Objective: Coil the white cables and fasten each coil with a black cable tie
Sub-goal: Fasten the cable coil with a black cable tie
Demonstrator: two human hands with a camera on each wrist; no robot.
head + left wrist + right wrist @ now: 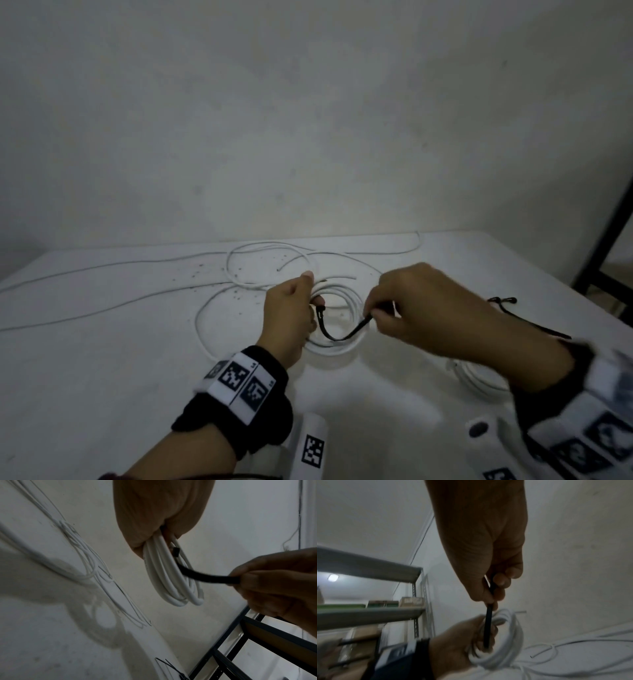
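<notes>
Two hands working one coil point(337, 320) at table point(102, 377) centre. Left hand point(291, 318) gripping white coil on its 9 o'clock side, fingers curled round the bundled turns; left wrist view confirming: turns point(168, 577) hanging out of the closed fist point(159, 511). Right hand point(424, 308) pinching free tail of black cable tie point(337, 329) between thumb and fingertips, at coil's 3 o'clock. Tie running from left-hand grip, sagging in a U across coil opening, rising to the right pinch. Tie head point(176, 551) sitting against the coil just below left fingers, strap point(205, 576) leading off toward 4 o'clock into right hand point(278, 584). Right wrist view showing same: strap point(488, 627) stretched straight from pinching fingers point(501, 581) toward 6 o'clock, down to coil point(510, 642) in left hand point(453, 645). Cannot tell whether tie already threaded through its head.

Loose white cables point(144, 284) sprawling over table from 9 to 12 o'clock of the coil, one open loop at 11 o'clock. Another white coil point(479, 380) lying at 4 o'clock, partly hidden under right forearm. Spare black ties point(503, 303) lying at 3 o'clock, beyond right hand. Dark shelf frame point(603, 246) standing off table's right edge. Marker-printed bands on both wrists point(239, 377).
</notes>
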